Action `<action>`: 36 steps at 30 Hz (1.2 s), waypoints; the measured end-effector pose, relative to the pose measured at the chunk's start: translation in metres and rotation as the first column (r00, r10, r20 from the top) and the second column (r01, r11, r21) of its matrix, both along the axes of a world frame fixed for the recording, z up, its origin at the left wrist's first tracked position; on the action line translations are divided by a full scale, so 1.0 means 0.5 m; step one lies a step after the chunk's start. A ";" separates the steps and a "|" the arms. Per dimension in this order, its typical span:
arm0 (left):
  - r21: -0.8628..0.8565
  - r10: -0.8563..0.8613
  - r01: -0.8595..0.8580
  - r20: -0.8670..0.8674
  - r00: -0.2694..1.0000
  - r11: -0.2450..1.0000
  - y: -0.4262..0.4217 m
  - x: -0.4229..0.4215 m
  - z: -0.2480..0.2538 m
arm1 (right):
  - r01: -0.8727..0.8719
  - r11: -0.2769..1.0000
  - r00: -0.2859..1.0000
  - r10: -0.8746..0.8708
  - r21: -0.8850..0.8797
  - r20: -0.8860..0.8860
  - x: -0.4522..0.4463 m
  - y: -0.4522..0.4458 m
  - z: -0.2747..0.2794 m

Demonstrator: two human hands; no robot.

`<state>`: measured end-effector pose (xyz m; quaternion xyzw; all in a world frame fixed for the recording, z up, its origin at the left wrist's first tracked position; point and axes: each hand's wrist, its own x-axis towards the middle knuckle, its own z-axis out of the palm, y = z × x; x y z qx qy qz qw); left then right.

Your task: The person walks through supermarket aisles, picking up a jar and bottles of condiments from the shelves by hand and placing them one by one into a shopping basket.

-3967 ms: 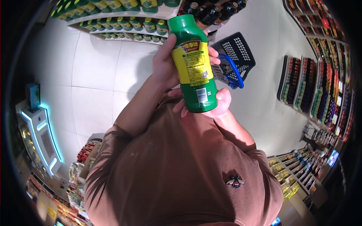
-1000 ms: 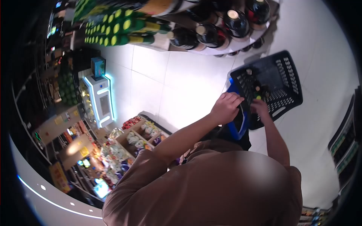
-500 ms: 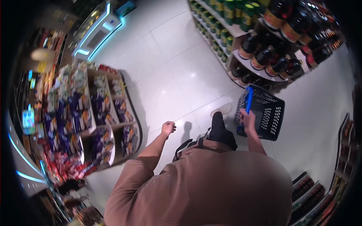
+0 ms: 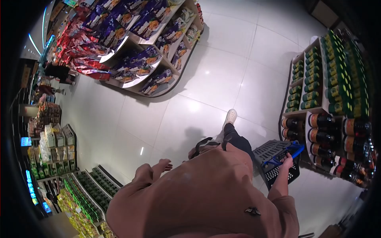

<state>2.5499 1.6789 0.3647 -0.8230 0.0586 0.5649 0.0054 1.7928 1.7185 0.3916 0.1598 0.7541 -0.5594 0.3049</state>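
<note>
My right hand (image 4: 287, 160) is wrapped round the blue handle of a dark grey shopping basket (image 4: 266, 152). The basket hangs at my right side, tilted, with rows of holes in its walls; I cannot make out anything inside it. At my left side, my left hand (image 4: 164, 164) is held low with its fingers loosely apart and nothing in it. A light clog (image 4: 230, 116) on one foot shows on the tiled floor ahead of me.
Ahead to the left, a rounded display shelf (image 4: 158, 89) holds purple and red packets. On the right, close to the basket, a shelf (image 4: 306, 109) carries green containers and dark bottles. More stocked racks (image 4: 85, 190) stand at lower left, with a person's legs (image 4: 67, 79) farther off.
My view has turned and moved forward past the shelves. The basket now hangs farther right, tilted, still in my right hand. My left hand has swung back and its fingers have loosened.
</note>
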 end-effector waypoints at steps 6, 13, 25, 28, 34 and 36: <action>-0.330 -0.220 0.113 -0.306 0.926 0.937 -0.215 -0.158 0.006 | 0.017 0.996 0.999 -0.014 0.088 -0.034 0.026 -0.040 0.012; -0.455 -0.478 0.346 -0.214 0.852 0.820 -0.511 -0.219 0.087 | 0.054 0.988 0.987 -0.032 0.143 -0.155 0.102 -0.095 0.005; -0.413 -0.558 0.464 -0.139 0.818 0.783 -1.011 -0.288 0.105 | -0.036 0.994 0.997 0.030 0.099 0.067 0.185 -0.181 0.115; -0.556 -0.641 0.464 -0.170 0.748 0.689 -1.081 -0.371 0.159 | -0.055 0.998 0.988 0.053 0.010 0.144 0.186 -0.212 0.080; -0.676 -0.575 0.262 -0.290 0.765 0.689 -1.051 -0.315 0.221 | -0.029 0.972 0.982 -0.016 0.231 0.190 0.190 -0.406 0.112; -0.586 -0.440 0.238 -0.227 0.869 0.774 -0.997 -0.221 0.201 | 0.026 0.954 0.986 -0.075 0.299 0.152 0.199 -0.458 0.096</action>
